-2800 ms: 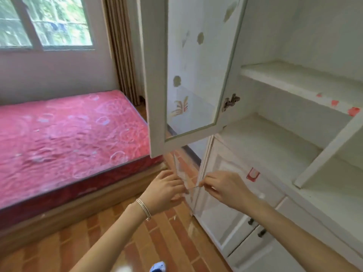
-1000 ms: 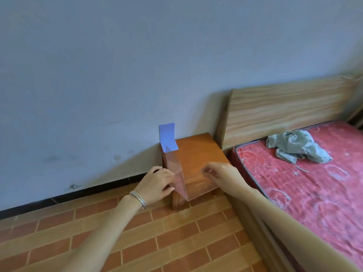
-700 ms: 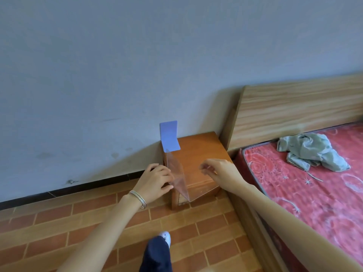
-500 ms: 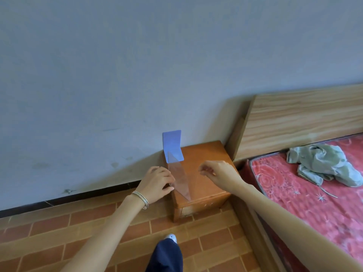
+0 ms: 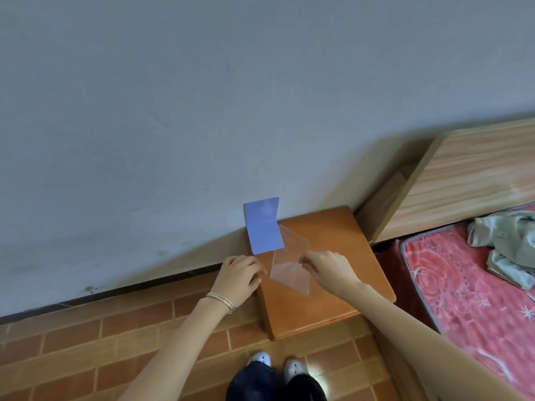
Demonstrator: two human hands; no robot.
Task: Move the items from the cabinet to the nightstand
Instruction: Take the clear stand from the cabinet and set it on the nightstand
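A clear bent acrylic stand [image 5: 290,266] hangs just above the orange wooden nightstand [image 5: 333,299]. My right hand [image 5: 327,269] pinches its right edge. My left hand [image 5: 238,276] has curled fingers at its left edge; whether they still touch it I cannot tell. A blue bent stand [image 5: 265,225] sits at the nightstand's back left corner, its upper half against the wall. The cabinet is out of view.
The grey wall [image 5: 202,111] rises right behind the nightstand. A wooden headboard [image 5: 469,175] and a bed with a red mattress [image 5: 463,285] lie to the right, a grey cloth [image 5: 509,244] on it. My feet [image 5: 278,366] stand on the brick-patterned floor.
I turned from the open cabinet and walked to the nightstand carrying the clear stand. Over the last second it came down over the nightstand top, beside the blue stand.
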